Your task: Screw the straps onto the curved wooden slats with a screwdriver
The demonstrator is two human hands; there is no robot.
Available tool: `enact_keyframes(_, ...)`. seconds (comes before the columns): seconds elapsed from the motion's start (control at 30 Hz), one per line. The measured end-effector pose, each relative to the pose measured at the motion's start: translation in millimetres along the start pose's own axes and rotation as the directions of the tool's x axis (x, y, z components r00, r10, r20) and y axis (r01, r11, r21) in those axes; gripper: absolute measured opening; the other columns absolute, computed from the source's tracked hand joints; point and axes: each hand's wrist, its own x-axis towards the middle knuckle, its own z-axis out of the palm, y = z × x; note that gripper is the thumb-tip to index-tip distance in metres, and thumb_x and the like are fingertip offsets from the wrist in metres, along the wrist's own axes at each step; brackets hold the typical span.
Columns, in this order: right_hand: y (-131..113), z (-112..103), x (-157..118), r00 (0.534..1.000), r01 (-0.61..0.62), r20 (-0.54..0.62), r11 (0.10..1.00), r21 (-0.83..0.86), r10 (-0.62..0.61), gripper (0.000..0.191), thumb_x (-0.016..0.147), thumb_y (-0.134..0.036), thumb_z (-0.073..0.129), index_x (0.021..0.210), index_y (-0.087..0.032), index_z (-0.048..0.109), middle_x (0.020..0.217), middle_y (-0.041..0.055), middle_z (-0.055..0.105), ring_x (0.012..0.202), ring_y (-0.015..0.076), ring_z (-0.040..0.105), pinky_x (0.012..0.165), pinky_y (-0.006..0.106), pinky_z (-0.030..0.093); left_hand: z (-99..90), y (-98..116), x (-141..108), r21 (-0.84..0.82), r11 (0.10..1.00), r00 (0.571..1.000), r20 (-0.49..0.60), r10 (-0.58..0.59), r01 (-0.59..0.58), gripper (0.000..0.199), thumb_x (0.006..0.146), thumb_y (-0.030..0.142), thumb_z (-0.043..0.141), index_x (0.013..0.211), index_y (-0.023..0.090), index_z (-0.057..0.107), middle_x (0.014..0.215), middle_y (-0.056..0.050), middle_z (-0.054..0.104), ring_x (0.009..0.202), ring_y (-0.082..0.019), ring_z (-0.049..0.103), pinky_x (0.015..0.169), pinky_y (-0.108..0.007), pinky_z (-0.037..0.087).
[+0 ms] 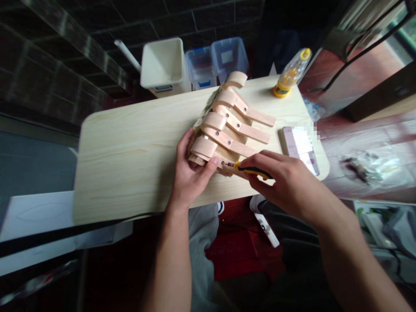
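Note:
A pale wooden rack with curved hooks [224, 104] lies tilted across the table. Its several curved arms have dark screws or screw holes along their sides. My left hand [191, 173] grips the near left end, with the thumb pressed on the closest arm. In my right hand [276, 173] is a screwdriver [255, 170] with a yellow and black handle. Its tip points left and meets the closest arm at a screw or hole, just right of my left thumb. Whether the tip sits in the screw cannot be made out.
The rack rests on a light wood table [130, 147]. A phone [300, 147] and a clear bottle-shaped case with yellow parts [289, 76] stand on its right side. Behind it are a white bin [162, 65] and blue-tinted plastic boxes [229, 56].

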Motion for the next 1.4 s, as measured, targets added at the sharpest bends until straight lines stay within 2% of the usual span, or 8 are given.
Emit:
enact_keyframes(0.33,-15.1,7.2,1.1,0.999,0.044,-0.022,0.991,-0.129,-0.048,0.024,0.101,-0.003,0.059,0.116,-0.019,0.07,0.109,0.0076,0.073,0.09,0.0211,0.074,0.076,0.029,0.053,-0.7,-2.6,0.5,0.024,0.999,0.999,0.001,0.039,-0.039,0.091,0.093,0.052,0.082,0.166,0.028,0.032,0.171,-0.018,0.045,0.153,-0.036,0.055,0.124,-0.05,0.052)
enact_keyframes(0.53,-15.0,13.0,3.3,1.0,-0.018,-0.026,0.994,-0.11,0.015,0.015,0.102,-0.007,0.061,0.11,-0.017,0.068,0.106,0.007,0.075,0.084,0.0205,0.075,0.072,0.029,0.05,0.6,-4.0,1.6,0.025,0.998,0.998,-0.028,0.057,-0.056,0.092,0.09,0.053,0.085,0.163,0.026,0.036,0.17,-0.019,0.046,0.155,-0.036,0.052,0.128,-0.051,0.046)
enact_keyframes(0.63,-15.9,13.2,5.2,0.999,-0.039,-0.039,0.993,-0.112,0.035,0.017,0.1,-0.006,0.063,0.111,-0.018,0.069,0.105,0.0066,0.076,0.083,0.0211,0.075,0.071,0.029,0.048,2.1,-2.8,1.9,0.018,0.999,0.998,-0.034,0.049,-0.049,0.091,0.09,0.053,0.084,0.162,0.025,0.036,0.168,-0.02,0.048,0.151,-0.036,0.057,0.126,-0.051,0.049)
enact_keyframes(0.77,-20.9,12.3,5.5,0.998,-0.065,-0.02,0.986,-0.151,0.063,0.018,0.099,-0.005,0.064,0.111,-0.017,0.069,0.103,0.0071,0.076,0.084,0.0229,0.075,0.071,0.03,0.048,2.9,-1.7,1.9,0.038,0.997,0.997,-0.041,0.069,-0.067,0.09,0.09,0.052,0.085,0.161,0.024,0.038,0.169,-0.02,0.048,0.153,-0.035,0.055,0.125,-0.05,0.05)
enact_keyframes(0.93,-27.4,13.9,3.6,0.999,-0.034,-0.002,0.977,-0.208,0.034,0.019,0.103,-0.006,0.06,0.113,-0.02,0.069,0.104,0.0068,0.076,0.084,0.0227,0.075,0.07,0.031,0.047,3.6,-3.2,1.4,0.07,0.996,0.997,-0.048,0.067,-0.063,0.089,0.092,0.053,0.083,0.162,0.024,0.036,0.165,-0.02,0.051,0.148,-0.034,0.06,0.123,-0.049,0.053)
enact_keyframes(1.1,-26.4,16.6,7.3,0.993,-0.118,-0.041,0.976,-0.186,0.112,0.012,0.099,-0.01,0.066,0.106,-0.02,0.069,0.099,0.0057,0.079,0.08,0.0227,0.076,0.068,0.03,0.046,3.9,-3.3,1.9,0.063,0.996,0.997,-0.048,0.067,-0.064,0.09,0.09,0.053,0.084,0.161,0.025,0.036,0.167,-0.019,0.048,0.151,-0.035,0.057,0.123,-0.048,0.053)
enact_keyframes(1.3,-25.5,-1.9,5.0,0.994,-0.106,-0.04,0.975,-0.197,0.1,0.017,0.096,-0.011,0.069,0.111,-0.019,0.072,0.093,0.0038,0.079,0.074,0.0216,0.075,0.066,0.029,0.046,4.2,2.8,-1.0,0.058,0.996,0.998,-0.004,0.064,-0.063,0.09,0.093,0.054,0.081,0.164,0.026,0.033,0.171,-0.019,0.043,0.158,-0.036,0.048,0.129,-0.052,0.046)
enact_keyframes(1.4,-31.2,-12.0,3.2,0.992,-0.079,-0.111,0.981,-0.18,0.06,0.018,0.097,-0.01,0.069,0.111,-0.02,0.073,0.098,0.0035,0.08,0.077,0.0191,0.076,0.068,0.027,0.048,4.6,4.1,-3.1,0.035,0.998,0.998,0.039,0.054,-0.056,0.094,0.092,0.056,0.081,0.166,0.029,0.03,0.173,-0.019,0.041,0.158,-0.038,0.049,0.128,-0.054,0.046)
